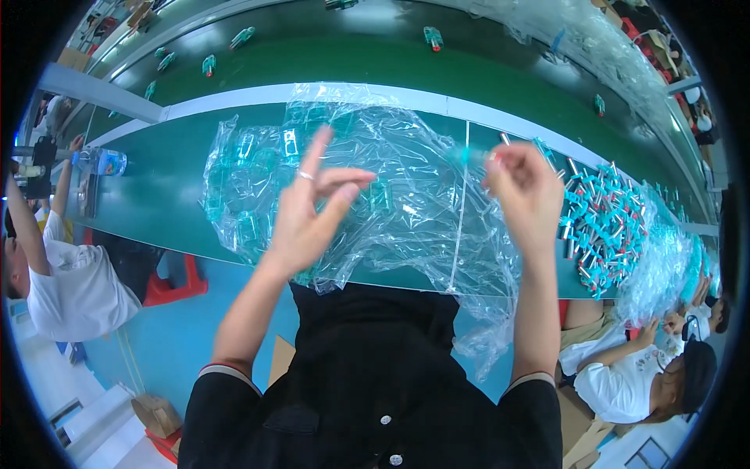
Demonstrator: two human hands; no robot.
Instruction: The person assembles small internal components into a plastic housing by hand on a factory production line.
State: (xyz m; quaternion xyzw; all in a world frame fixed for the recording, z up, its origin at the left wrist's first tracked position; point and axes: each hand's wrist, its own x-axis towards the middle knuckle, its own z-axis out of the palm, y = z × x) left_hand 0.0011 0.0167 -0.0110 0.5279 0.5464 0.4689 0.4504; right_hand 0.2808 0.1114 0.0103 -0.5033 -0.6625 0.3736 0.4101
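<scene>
The right hand (525, 191) was raised over the counter (156, 187), its grip pinching a small teal piece (467, 155) between thumb and fingertips; the piece was blurred, with a spot of red at the fingers. A fingertip hold probably suited something so slight. The left hand (305, 223) hung over the clear plastic bag (406, 211), its grip spread, index finger pointing to the far edge, nothing visibly held.

The bag lay across the middle of the counter, its loose end drooping past the near edge. Teal contents bulged toward its left side, and their weight likely kept the sheet from sliding off. A heap of teal-and-silver parts (601, 227) sat toward the right end, just beyond the right hand, seemingly for easy reach. Past the far edge, similar pieces (433, 37) lay scattered on a green belt (312, 47).
</scene>
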